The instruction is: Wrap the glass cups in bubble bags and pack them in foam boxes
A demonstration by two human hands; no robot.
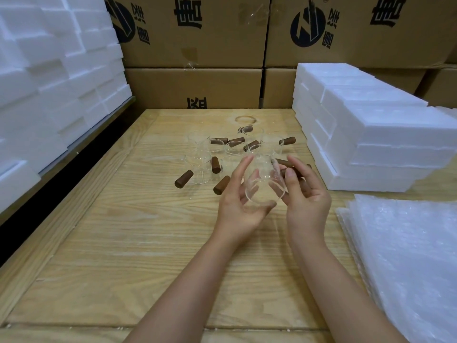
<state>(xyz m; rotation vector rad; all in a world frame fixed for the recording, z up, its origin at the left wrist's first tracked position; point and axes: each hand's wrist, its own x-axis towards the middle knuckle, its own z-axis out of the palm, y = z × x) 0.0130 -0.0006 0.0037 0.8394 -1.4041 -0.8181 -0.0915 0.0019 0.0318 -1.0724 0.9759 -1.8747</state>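
Table [123, 243], held glass cup [262, 184], foam boxes [385, 134]

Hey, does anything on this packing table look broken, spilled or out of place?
Nothing looks broken or spilled. The glass cups sit in a loose huddle, handles pointing every way, and a ring-shaped mark stains the table behind them.

A pale wooden tabletop [123, 243] carries a loose cluster of clear glass cups [200, 169] with brown handles at its far middle, the handles pointing every way. Just behind them a round ring mark [244, 119] shows in the wood. Along the right edge, white foam boxes [371, 144] stand stacked in several layers. Nearer, also at the right, lies a flat pile of bubble bags [408, 256].
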